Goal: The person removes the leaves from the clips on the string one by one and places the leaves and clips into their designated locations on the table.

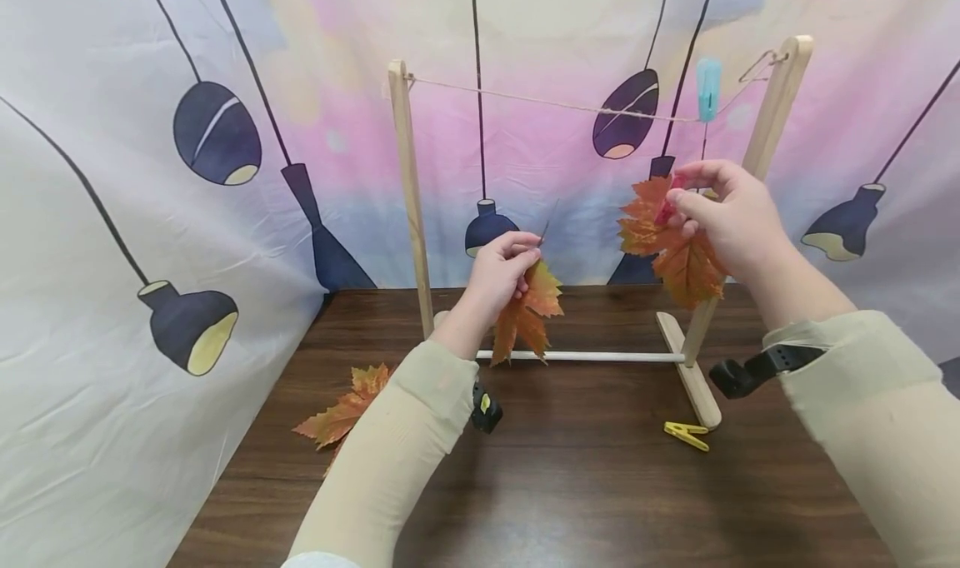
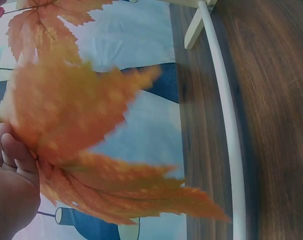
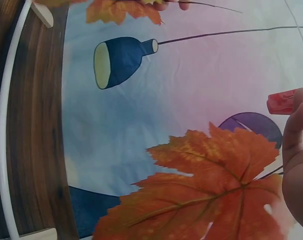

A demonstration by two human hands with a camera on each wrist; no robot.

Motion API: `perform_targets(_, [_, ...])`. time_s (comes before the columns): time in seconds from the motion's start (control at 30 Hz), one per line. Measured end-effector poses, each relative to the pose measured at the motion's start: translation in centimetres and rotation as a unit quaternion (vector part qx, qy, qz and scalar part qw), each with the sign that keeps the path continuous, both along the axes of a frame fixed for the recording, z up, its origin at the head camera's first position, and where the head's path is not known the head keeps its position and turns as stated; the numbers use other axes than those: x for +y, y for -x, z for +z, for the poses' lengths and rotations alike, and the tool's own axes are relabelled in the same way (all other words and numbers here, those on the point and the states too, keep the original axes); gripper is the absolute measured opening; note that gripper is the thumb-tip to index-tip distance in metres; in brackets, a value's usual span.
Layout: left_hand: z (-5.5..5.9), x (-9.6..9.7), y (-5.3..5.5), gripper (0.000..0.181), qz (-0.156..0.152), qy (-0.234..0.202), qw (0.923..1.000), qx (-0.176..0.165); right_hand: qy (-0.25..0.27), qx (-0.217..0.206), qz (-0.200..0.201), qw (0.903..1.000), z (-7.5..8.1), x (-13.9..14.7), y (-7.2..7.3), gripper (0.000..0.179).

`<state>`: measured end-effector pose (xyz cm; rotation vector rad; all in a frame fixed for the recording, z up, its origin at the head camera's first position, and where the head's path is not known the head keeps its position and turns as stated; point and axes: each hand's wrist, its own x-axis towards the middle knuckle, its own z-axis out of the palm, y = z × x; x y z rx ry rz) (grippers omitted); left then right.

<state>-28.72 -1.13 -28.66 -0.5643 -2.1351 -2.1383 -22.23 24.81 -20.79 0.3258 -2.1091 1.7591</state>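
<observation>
My left hand [image 1: 498,272] pinches an orange artificial maple leaf [image 1: 534,301] near its stem, which pokes up above the fingers. In the left wrist view this leaf [image 2: 66,110] spreads out past the fingertips. A red clothespin [image 1: 667,201] is pinched between thumb and fingers of my right hand [image 1: 738,218]. Behind that hand, a second maple leaf [image 1: 690,268] hangs by its stem from a light-blue clothespin [image 1: 708,89] clipped on the twine [image 1: 525,99]. The right wrist view has the red clothespin [image 3: 284,101] above the hanging leaf [image 3: 216,195].
The twine runs between two wooden posts [image 1: 411,193], joined low down by a white rod [image 1: 600,356]. On the brown table [image 1: 570,485], a yellow clothespin [image 1: 686,435] lies by the right foot. More maple leaf [image 1: 348,406] lies at left, partly behind my left sleeve.
</observation>
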Motion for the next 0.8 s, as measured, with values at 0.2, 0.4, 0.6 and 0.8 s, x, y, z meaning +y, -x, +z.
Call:
perform_targets(0.2, [-0.3,-0.2,-0.3,0.023,-0.006,0.029,0.9995,0.012,-0.064,-0.016,-0.024,0.9975,-1.6,0.3,-0.1,0.033])
perform_targets(0.4, [-0.6,-0.4,-0.4,0.022,-0.012,0.064,0.9977,0.02,-0.057,-0.043,-0.009,0.9974,-3.3,0.6,0.1,0.03])
perform_targets(0.6, [-0.8,-0.8,-0.5,0.024,-0.017,0.075,0.9968,0.018,-0.055,-0.057,-0.006,0.9969,-4.2,0.6,0.0,0.034])
perform_targets(0.8, [-1.2,-1.3,-0.6,0.025,-0.018,0.091,0.9955,0.018,-0.052,-0.054,0.005,0.9972,-5.5,0.6,-0.1,0.035])
